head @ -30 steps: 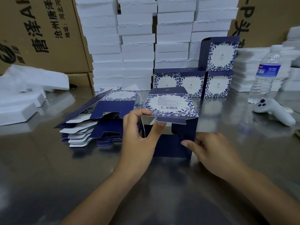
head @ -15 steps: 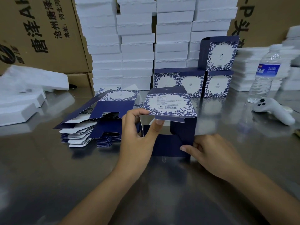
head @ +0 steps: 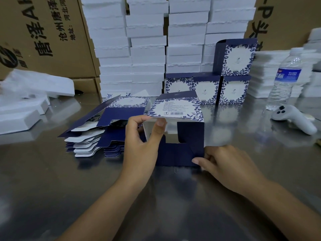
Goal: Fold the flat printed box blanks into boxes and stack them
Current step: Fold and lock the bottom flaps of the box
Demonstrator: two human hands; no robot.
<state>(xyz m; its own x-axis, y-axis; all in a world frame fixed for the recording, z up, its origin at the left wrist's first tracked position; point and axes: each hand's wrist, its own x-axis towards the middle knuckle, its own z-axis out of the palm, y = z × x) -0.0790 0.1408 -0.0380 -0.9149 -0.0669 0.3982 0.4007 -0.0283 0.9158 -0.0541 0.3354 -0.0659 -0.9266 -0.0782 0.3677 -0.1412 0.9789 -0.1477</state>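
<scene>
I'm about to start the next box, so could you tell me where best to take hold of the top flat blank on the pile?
Probably pinch the top blank by its navy left flap, coming from the left: that flap juts out and lifts clear of the pile, while the half-folded box crowds its right side.

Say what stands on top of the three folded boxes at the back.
One more folded box stands on the row's rightmost box. Its inside cannot be seen. The half-folded box in front covers the row's lower left.
</scene>
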